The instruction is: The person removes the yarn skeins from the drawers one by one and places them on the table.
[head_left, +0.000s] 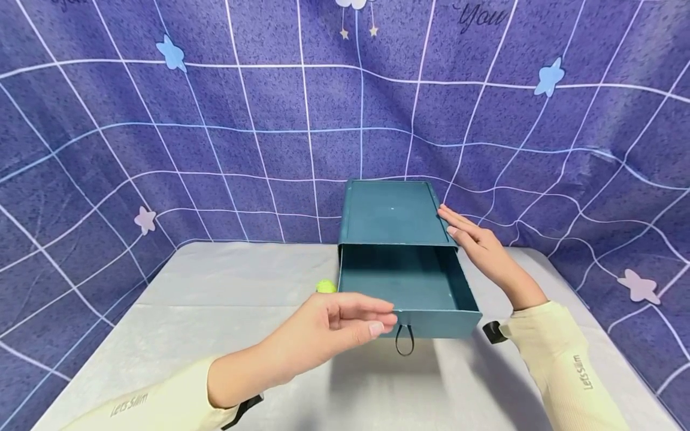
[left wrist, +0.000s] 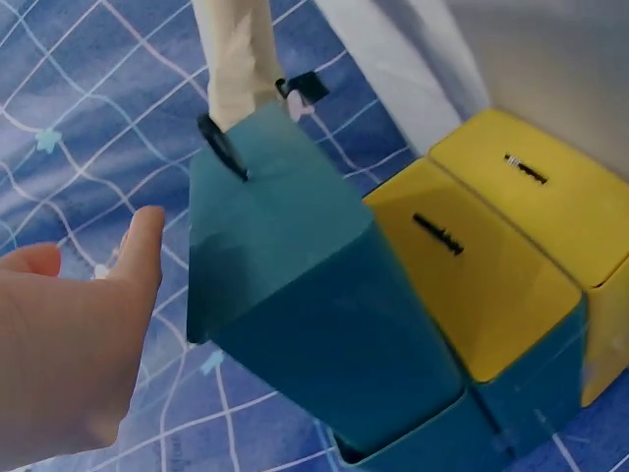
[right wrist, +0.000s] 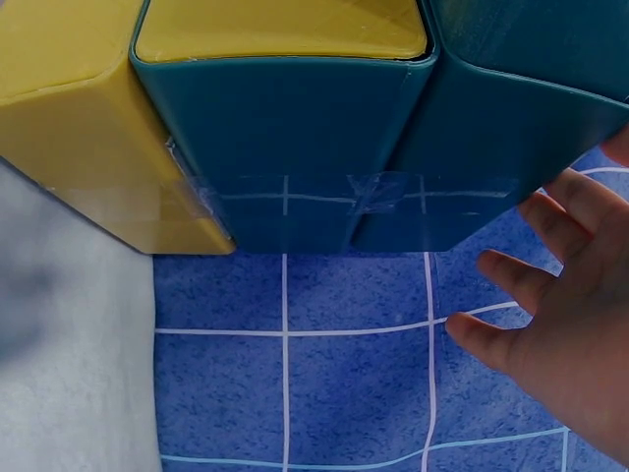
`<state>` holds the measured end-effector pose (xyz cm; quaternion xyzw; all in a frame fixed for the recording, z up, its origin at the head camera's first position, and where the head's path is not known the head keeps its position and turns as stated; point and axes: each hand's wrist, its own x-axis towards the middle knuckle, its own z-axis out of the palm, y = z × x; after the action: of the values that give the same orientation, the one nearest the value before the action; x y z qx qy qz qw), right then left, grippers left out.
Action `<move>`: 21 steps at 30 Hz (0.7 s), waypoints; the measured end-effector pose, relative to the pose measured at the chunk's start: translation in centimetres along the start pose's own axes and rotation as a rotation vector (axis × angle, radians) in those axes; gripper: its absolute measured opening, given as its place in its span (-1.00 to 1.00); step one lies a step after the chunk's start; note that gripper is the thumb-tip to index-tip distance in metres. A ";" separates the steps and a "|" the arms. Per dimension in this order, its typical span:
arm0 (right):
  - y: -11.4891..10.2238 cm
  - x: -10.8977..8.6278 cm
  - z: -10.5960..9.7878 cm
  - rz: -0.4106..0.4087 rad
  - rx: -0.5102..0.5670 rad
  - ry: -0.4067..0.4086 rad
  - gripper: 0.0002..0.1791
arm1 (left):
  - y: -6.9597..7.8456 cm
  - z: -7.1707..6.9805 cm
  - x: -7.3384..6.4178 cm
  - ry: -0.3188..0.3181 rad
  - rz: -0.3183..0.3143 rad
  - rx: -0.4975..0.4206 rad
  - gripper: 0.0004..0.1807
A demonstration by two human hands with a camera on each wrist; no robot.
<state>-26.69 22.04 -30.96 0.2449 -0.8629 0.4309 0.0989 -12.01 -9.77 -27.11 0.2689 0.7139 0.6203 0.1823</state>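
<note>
A teal drawer unit (head_left: 396, 212) stands on the table, its top drawer (head_left: 435, 324) pulled far out so the inside bottom shows. From the drawer front hangs a black loop pull (head_left: 404, 341). My left hand (head_left: 329, 326) is just in front of the drawer front's left part, fingers together and slightly bent, thumb apart, holding nothing. In the left wrist view, a gap shows between that hand (left wrist: 74, 344) and the drawer (left wrist: 280, 216). My right hand (head_left: 485, 248) rests its straight fingertips along the unit's right top edge. The right wrist view shows its fingers spread beside the teal casing (right wrist: 491, 147).
Below the open drawer, the left wrist view shows two yellow drawer fronts (left wrist: 482, 265) with black pulls. A bright green object (head_left: 326, 287) peeks out left of the unit, partly hidden by my left hand. Behind the white-covered table (head_left: 215, 287) hangs a blue grid-patterned cloth (head_left: 269, 149).
</note>
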 end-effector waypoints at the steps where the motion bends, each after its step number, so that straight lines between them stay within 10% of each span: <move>1: 0.0 0.0 0.0 -0.002 0.002 0.000 -0.52 | -0.2 0.1 -0.1 -0.003 -0.018 0.003 -0.62; 13: -0.4 0.0 0.0 0.004 0.013 -0.005 -0.52 | -3.8 2.0 0.2 -0.012 -0.196 -0.051 -0.71; 21: -0.5 -0.2 0.0 0.005 0.010 -0.008 -0.51 | -5.3 3.2 1.5 -0.013 -0.193 -0.221 -0.69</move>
<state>-26.32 21.88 -30.69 0.2449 -0.8618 0.4344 0.0932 -12.14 -6.75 -32.72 0.1814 0.6626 0.6730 0.2742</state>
